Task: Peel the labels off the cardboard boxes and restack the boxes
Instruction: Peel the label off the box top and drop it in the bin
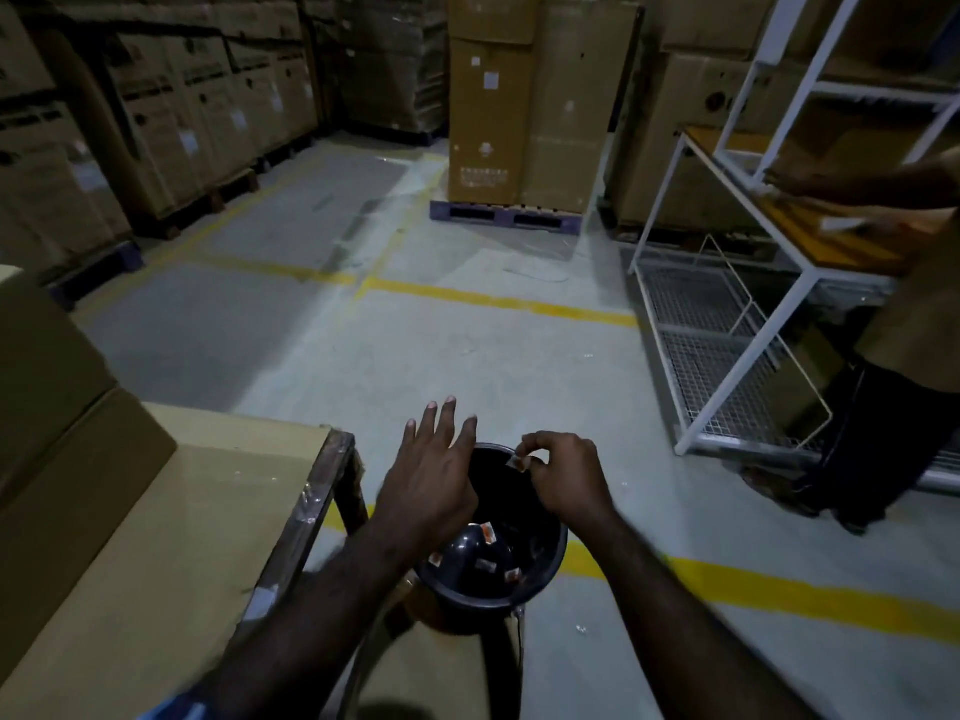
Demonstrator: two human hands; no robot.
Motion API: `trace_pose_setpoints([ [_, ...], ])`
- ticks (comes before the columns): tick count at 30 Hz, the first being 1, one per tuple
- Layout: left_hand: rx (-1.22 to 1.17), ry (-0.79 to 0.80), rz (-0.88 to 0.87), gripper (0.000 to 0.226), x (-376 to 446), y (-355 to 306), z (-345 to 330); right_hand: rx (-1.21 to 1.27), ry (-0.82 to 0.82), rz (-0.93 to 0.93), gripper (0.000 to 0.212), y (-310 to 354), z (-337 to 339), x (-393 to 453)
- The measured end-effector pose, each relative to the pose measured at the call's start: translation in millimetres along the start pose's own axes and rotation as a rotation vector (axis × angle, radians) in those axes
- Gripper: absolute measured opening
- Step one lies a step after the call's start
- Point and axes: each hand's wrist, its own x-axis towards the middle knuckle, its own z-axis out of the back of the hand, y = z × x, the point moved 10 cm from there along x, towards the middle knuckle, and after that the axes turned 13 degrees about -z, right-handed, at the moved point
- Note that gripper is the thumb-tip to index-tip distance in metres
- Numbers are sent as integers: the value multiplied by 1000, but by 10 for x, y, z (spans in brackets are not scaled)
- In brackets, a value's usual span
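Observation:
My right hand [563, 478] pinches a small peeled label [517, 463] over the far rim of a black bin [550, 569]. My left hand [434, 472] hovers over the bin's left side with its fingers spread and straight, holding nothing. Several peeled labels [488, 535] lie inside the bin. Cardboard boxes [57, 407] are stacked at the left on a cardboard-topped table [171, 537].
A second person [904, 324] stands at the right beside a white metal rack [737, 324] with wire shelves. Pallets of tall boxes [524, 106] line the back and left. Yellow lines [498, 301] mark the concrete floor.

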Motion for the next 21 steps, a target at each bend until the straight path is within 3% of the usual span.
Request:
trace_pose_setpoints([
  [12, -40, 99, 115, 72, 316, 351, -460, -53, 175, -66, 2, -357, -628, 409],
  [19, -39, 95, 134, 72, 404, 414, -562, -95, 273, -32, 31, -379, -830, 486],
  [21, -34, 94, 132, 72, 419, 427, -567, -115, 254, -10, 30, -379, -851, 509],
])
